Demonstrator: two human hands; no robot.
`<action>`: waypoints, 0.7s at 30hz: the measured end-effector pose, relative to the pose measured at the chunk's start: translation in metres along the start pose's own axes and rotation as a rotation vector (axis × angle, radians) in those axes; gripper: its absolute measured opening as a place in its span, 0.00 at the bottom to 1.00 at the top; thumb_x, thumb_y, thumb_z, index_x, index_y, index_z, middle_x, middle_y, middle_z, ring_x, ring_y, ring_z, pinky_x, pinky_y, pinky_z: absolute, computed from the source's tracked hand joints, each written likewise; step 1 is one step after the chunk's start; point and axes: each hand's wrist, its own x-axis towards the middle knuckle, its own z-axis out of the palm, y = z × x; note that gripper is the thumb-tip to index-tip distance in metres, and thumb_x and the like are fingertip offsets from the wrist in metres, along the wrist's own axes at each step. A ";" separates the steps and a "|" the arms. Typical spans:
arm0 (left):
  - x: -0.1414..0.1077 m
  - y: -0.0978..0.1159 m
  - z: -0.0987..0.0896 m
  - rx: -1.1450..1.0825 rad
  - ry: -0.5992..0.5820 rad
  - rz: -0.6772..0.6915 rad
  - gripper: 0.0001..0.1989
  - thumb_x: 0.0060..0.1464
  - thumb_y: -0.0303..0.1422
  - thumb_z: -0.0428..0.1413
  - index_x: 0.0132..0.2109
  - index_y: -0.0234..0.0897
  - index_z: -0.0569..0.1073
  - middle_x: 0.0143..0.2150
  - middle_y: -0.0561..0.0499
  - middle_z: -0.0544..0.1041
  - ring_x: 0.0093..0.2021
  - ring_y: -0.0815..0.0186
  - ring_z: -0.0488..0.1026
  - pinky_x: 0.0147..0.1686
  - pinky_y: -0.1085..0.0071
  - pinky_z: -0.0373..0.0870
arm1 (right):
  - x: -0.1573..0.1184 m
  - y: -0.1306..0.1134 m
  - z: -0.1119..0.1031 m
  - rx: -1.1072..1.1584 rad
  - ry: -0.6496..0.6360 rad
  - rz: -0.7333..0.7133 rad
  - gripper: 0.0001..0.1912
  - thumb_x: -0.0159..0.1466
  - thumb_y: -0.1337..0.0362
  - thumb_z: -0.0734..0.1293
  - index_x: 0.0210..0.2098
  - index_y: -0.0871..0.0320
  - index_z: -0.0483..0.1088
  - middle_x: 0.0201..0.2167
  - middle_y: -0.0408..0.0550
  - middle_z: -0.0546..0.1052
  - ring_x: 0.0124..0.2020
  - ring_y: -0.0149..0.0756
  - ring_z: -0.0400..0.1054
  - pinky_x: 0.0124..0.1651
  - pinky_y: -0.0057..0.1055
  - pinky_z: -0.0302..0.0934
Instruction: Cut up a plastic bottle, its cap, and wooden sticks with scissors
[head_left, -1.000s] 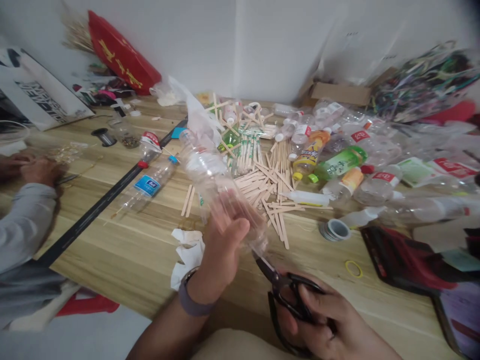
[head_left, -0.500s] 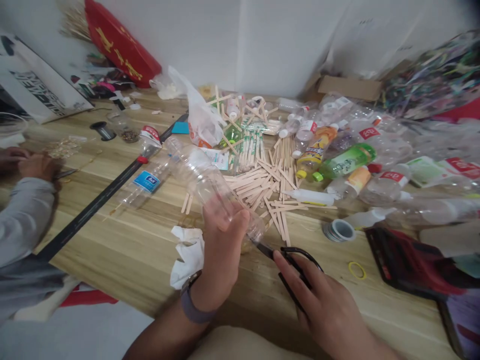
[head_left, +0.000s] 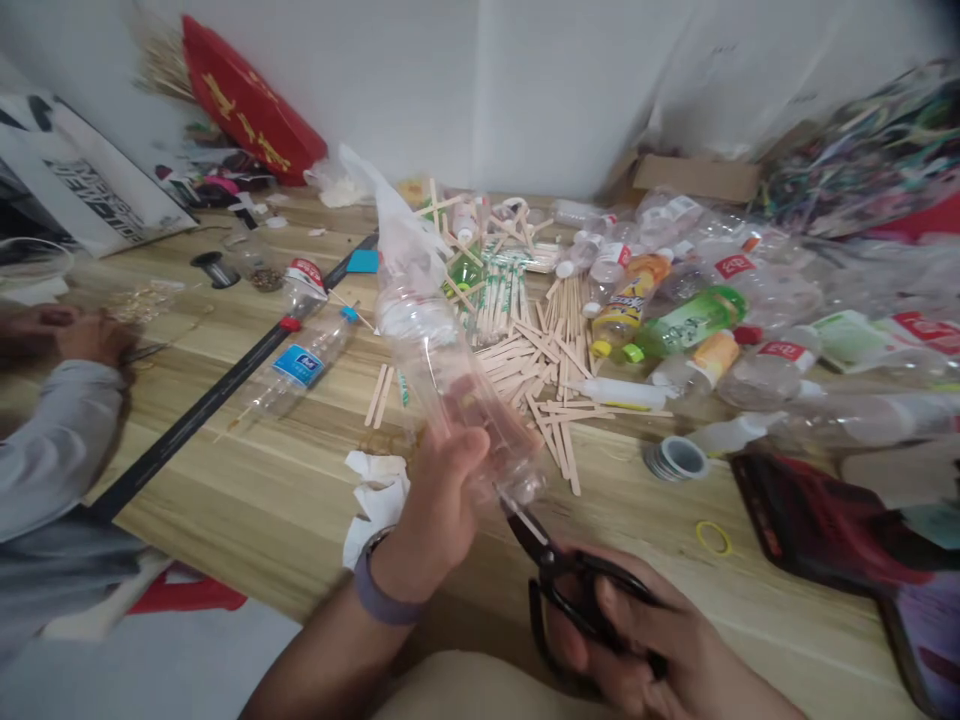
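Note:
A clear plastic bottle [head_left: 427, 350] is tilted over the table, its base toward me. My left hand [head_left: 450, 470], with a watch on the wrist, is wrapped round its lower part. Black-handled scissors [head_left: 551, 565] are in my right hand [head_left: 637, 630], its fingers in and around the handles. The scissors' blade tips meet the bottle near its base; whether they pierce the plastic cannot be made out.
Wooden sticks [head_left: 517, 365] lie spread behind the bottle. Many plastic bottles [head_left: 697, 320] fill the right back. A blue-labelled bottle [head_left: 300, 365] and white paper [head_left: 375, 490] lie left. Another person's hands [head_left: 90, 335] are at the far left.
The bottle has turned more upright in view, with its base nearer me. My right hand has turned and moved lower, and the scissors' handles have spread apart.

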 end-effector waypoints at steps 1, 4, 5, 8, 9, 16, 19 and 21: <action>0.001 -0.001 0.001 0.037 0.041 0.015 0.29 0.45 0.41 0.67 0.53 0.41 0.67 0.37 0.52 0.77 0.36 0.61 0.77 0.37 0.65 0.73 | -0.001 -0.004 -0.001 -0.335 0.079 -0.135 0.21 0.72 0.58 0.60 0.61 0.54 0.70 0.33 0.51 0.77 0.22 0.26 0.66 0.23 0.17 0.60; 0.002 -0.005 0.005 0.147 0.206 0.111 0.24 0.48 0.36 0.65 0.50 0.40 0.67 0.36 0.54 0.76 0.36 0.64 0.75 0.39 0.66 0.72 | -0.003 -0.011 -0.006 -1.367 0.297 -0.509 0.39 0.64 0.77 0.58 0.71 0.43 0.55 0.48 0.55 0.78 0.42 0.39 0.76 0.38 0.30 0.72; 0.002 -0.006 0.006 0.169 0.255 0.141 0.21 0.48 0.35 0.64 0.49 0.40 0.67 0.36 0.55 0.75 0.36 0.65 0.75 0.40 0.67 0.72 | -0.002 -0.011 -0.008 -1.601 0.343 -0.574 0.45 0.60 0.80 0.57 0.73 0.42 0.49 0.50 0.57 0.77 0.43 0.42 0.76 0.37 0.33 0.73; 0.002 -0.008 0.008 0.186 0.329 0.200 0.20 0.49 0.31 0.64 0.47 0.42 0.67 0.36 0.56 0.75 0.37 0.67 0.74 0.41 0.70 0.72 | 0.000 -0.009 -0.008 -1.717 0.392 -0.629 0.48 0.59 0.80 0.56 0.74 0.42 0.45 0.51 0.58 0.76 0.43 0.44 0.76 0.36 0.36 0.73; 0.002 -0.008 0.007 0.180 0.328 0.208 0.20 0.48 0.30 0.64 0.48 0.42 0.66 0.36 0.56 0.76 0.37 0.67 0.74 0.41 0.70 0.72 | 0.001 -0.010 -0.007 -1.559 0.364 -0.584 0.44 0.61 0.78 0.57 0.73 0.43 0.50 0.50 0.56 0.76 0.44 0.43 0.76 0.38 0.35 0.73; -0.002 -0.002 0.002 -0.006 0.032 -0.045 0.27 0.45 0.39 0.66 0.51 0.41 0.68 0.35 0.53 0.79 0.35 0.61 0.79 0.37 0.65 0.75 | 0.002 -0.003 -0.005 0.345 -0.055 0.227 0.27 0.63 0.45 0.69 0.49 0.62 0.76 0.22 0.46 0.73 0.11 0.18 0.47 0.12 0.17 0.40; 0.001 -0.003 0.005 -0.108 0.056 -0.149 0.27 0.42 0.38 0.67 0.49 0.39 0.69 0.34 0.52 0.80 0.34 0.60 0.79 0.35 0.66 0.75 | 0.002 0.013 -0.008 0.609 -0.161 0.258 0.24 0.65 0.46 0.68 0.35 0.66 0.76 0.14 0.40 0.63 0.10 0.18 0.43 0.10 0.16 0.38; 0.005 -0.003 0.007 -0.154 0.107 -0.183 0.22 0.43 0.35 0.66 0.46 0.38 0.70 0.33 0.51 0.80 0.33 0.61 0.79 0.35 0.66 0.75 | 0.005 0.019 -0.008 0.681 -0.183 0.265 0.24 0.66 0.47 0.67 0.32 0.66 0.75 0.14 0.37 0.60 0.10 0.17 0.40 0.11 0.16 0.38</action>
